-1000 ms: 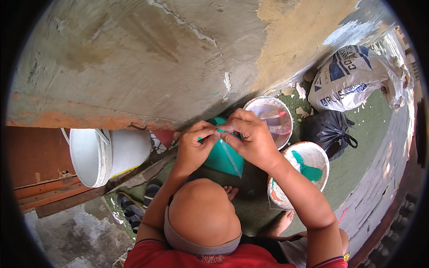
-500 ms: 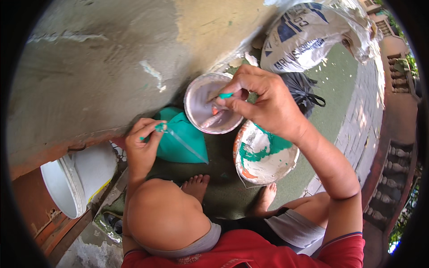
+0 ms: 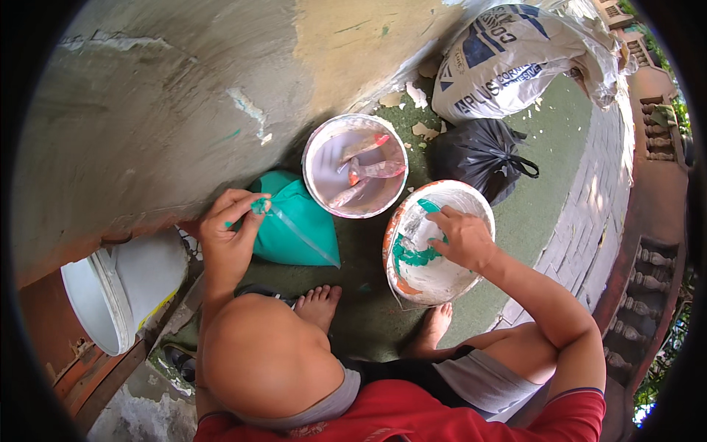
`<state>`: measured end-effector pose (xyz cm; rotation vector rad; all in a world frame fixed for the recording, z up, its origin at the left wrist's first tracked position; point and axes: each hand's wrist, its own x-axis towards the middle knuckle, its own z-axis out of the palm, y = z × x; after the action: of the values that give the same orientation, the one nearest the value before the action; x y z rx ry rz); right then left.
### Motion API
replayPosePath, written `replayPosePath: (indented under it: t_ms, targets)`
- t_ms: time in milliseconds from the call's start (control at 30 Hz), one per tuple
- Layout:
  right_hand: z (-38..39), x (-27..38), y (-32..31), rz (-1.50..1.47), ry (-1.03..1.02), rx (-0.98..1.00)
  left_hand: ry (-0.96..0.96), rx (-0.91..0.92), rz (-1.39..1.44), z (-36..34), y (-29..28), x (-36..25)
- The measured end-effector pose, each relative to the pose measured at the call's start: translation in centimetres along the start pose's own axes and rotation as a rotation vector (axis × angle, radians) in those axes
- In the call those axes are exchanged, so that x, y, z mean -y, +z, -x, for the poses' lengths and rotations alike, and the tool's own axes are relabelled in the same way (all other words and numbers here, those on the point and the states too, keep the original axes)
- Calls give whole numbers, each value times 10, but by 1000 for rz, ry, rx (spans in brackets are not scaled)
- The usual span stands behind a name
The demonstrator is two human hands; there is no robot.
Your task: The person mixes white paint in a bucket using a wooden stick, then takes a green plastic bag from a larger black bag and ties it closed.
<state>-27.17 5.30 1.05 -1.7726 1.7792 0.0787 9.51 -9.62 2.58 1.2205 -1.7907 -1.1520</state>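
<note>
My left hand pinches the gathered neck of a plump green plastic bag with a pale stripe; the bag rests on the ground by the wall. Bits of green stuff show at those fingertips. My right hand reaches over a white bucket smeared with green and orange, thumb and forefinger apart near the green paint inside. Nothing shows between those fingers; their contact with the paint is unclear. Beyond the green bag stands a white pail of murky liquid with several paint-stained tools in it.
A black plastic bag and a large white printed sack sit beyond the buckets. On the left lies another white bucket on its side. The patched wall runs along the far left. Paint flakes litter the green floor.
My right hand has moved from above the pail of liquid, where it pinched a small green bit, down to the paint-smeared bucket. My left hand keeps its pinch on the bag.
</note>
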Motion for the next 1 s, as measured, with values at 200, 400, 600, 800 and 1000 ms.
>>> replayPosePath:
  t_ms: [200,400,600,800,1000]
  targets:
    - [-9,18,-29,-134,-27,-202,-2,-8,-10,1,-3,0]
    - [-50,75,-73,-352,-206,-314,-38,-13,19,2,-4,0]
    - [-98,103,-63,-274,-304,-369,13,-8,22,-2,-1,-6]
    - [-109,143,-53,-486,-406,-336,28,-28,38,1,-5,3]
    - [-113,169,-49,-645,-558,-312,66,-39,18,-3,-2,1]
